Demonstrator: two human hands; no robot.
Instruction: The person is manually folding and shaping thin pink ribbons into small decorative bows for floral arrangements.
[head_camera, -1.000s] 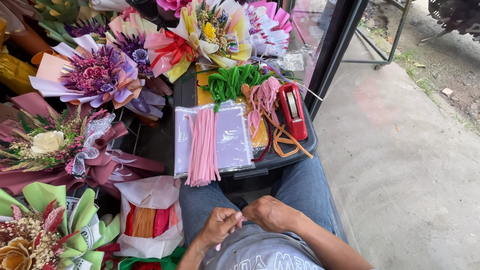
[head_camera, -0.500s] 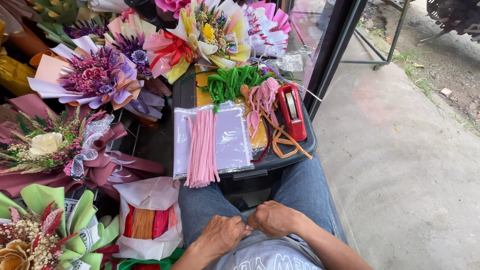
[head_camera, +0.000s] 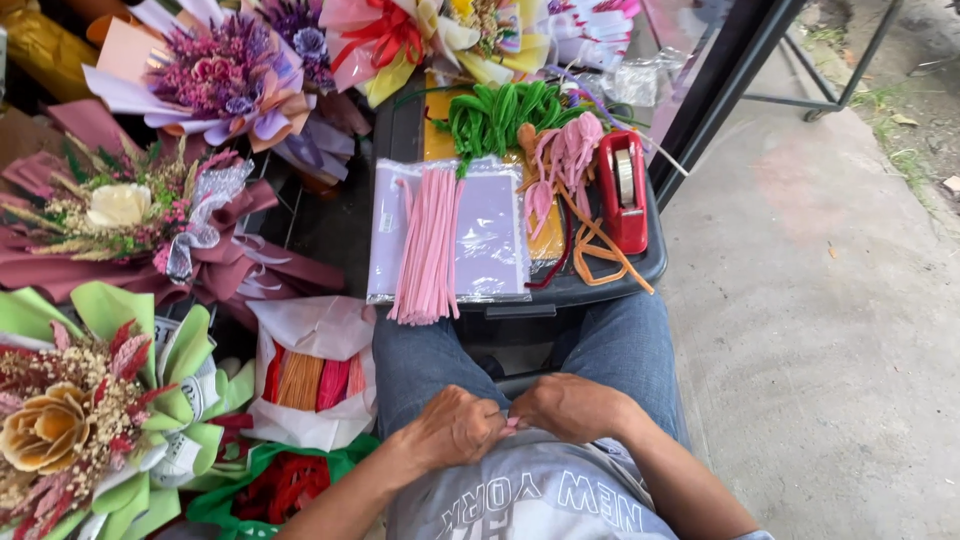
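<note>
- The left hand (head_camera: 452, 432) and the right hand (head_camera: 570, 405) are meeting in the person's lap, just above the grey shirt (head_camera: 540, 500).
- Both hands are curling their fingers in tight, and they are pinching a small pink piece (head_camera: 512, 424) between them. Only a tiny bit of it is showing, so I cannot tell just what it is.
- The person's knees in blue jeans (head_camera: 620, 340) are pointing at a dark tray (head_camera: 600, 285).
- A bunch of pink pipe cleaners (head_camera: 428, 245) is lying on the tray on top of clear bags of purple sheets (head_camera: 490, 230), well apart from the hands.
- A bunch of green pipe cleaners (head_camera: 500, 110) is lying at the far end of the tray.
- A red tape dispenser (head_camera: 623, 190) is standing on the right side of the tray, beside some orange pipe cleaners (head_camera: 600, 245).
- A white plastic bag (head_camera: 310, 375) with orange and pink sticks inside is sitting next to the left knee.
- Paper-wrapped bouquets are lying on the left: a purple one (head_camera: 210, 75), a dark red one (head_camera: 130, 215) and a green one (head_camera: 90, 410).
</note>
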